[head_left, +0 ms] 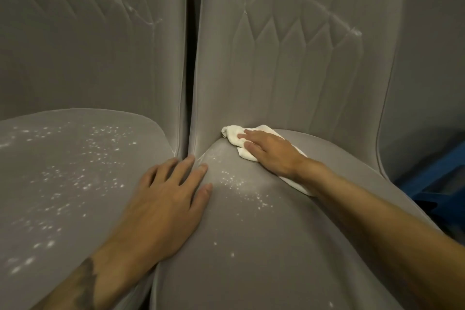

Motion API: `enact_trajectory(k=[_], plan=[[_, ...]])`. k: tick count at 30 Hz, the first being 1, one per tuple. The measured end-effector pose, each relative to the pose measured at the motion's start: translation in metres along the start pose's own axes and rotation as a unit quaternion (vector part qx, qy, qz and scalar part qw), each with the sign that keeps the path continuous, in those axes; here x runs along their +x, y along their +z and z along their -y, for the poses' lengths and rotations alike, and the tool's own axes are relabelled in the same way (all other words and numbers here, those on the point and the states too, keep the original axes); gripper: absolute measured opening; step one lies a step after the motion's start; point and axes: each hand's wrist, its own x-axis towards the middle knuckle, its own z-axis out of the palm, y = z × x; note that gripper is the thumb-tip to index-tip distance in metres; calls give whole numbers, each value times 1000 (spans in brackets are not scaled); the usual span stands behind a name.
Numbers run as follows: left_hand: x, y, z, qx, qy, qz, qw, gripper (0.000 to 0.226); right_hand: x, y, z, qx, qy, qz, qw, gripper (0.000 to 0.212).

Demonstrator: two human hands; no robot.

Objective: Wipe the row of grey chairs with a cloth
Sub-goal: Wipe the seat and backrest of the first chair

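Under right hand point(266, 151), cloth point(232, 134) lies diagonally on chair seat point(251, 234).

A single wide-angle camera on the person's head looks forward and down, close over the left chair point(75, 171) and right chair point(276, 246), facing their backrests; the left arm point(83, 282) and right arm point(377, 211) cross the bottom edge.

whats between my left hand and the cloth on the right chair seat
In the head view, only grey seat lies between the left hand and the cloth, dusted with white specks; no other object.
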Motion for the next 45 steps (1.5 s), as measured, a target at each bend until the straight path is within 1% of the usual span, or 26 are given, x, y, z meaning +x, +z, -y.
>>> enact_trajectory(k=[2,4,6,7,9,12,14,16,18,19,20,22,25,28,31,32,34,36,38,40,43,45], plan=[[0,-1,-1,-7,2,4,1000,75,3,6,20,-14,-19,-19,1000,40],[0,-2,-1,-1,4,4,1000,75,-12,15,32,-15,-81,-33,996,38],[1,-3,-1,0,5,4,1000,76,-31,15,34,12,-132,-12,991,39],[0,-3,0,1,4,6,1000,76,-36,12,31,24,-141,9,990,40],[0,-2,0,1,-1,7,1000,76,-30,6,21,28,-120,25,992,40],[0,-2,0,-2,-4,4,1000,78,-1,3,22,12,-62,-2,998,38],[0,-3,-1,-7,-4,3,1000,77,3,12,37,-3,-76,-17,997,36],[0,-4,-2,-6,-3,0,1000,72,-12,21,45,-1,-117,-25,993,36],[0,-5,-1,-11,-5,-2,1000,68,-28,18,42,19,-152,9,988,39],[0,-5,0,-15,-7,0,1000,67,-30,14,38,28,-157,29,987,40],[-1,-5,0,-18,-9,2,1000,68,-26,9,33,32,-150,41,987,40],[-1,-5,-1,-23,-14,2,1000,69,-12,2,25,20,-116,40,992,40],[-2,-6,-1,-34,-13,-12,999,61,0,8,37,10,-89,5,996,37],[-2,-6,2,-68,-10,-24,997,51,-23,20,43,16,-120,-11,993,39],[-1,-7,9,-82,-4,-22,996,53,-39,15,36,28,-140,31,989,42],[-3,-9,12,-81,-3,-18,997,53,-35,11,32,26,-129,35,991,41],[-8,-13,22,-43,3,-17,999,57,-21,6,29,16,-87,29,996,41],[-14,-16,34,-7,-1,-15,1000,62,-10,8,40,11,-72,7,997,39],[-17,-15,40,-20,-29,-6,999,60,-14,18,54,7,-91,-16,996,38],[-17,-11,41,-27,-38,-12,999,60,-32,28,63,21,-132,-17,991,39],[-19,-10,38,-12,-34,-18,999,63,-49,24,62,41,-162,33,985,41],[-20,-12,38,-14,-35,-12,999,62,-36,15,58,32,-147,46,988,40]])
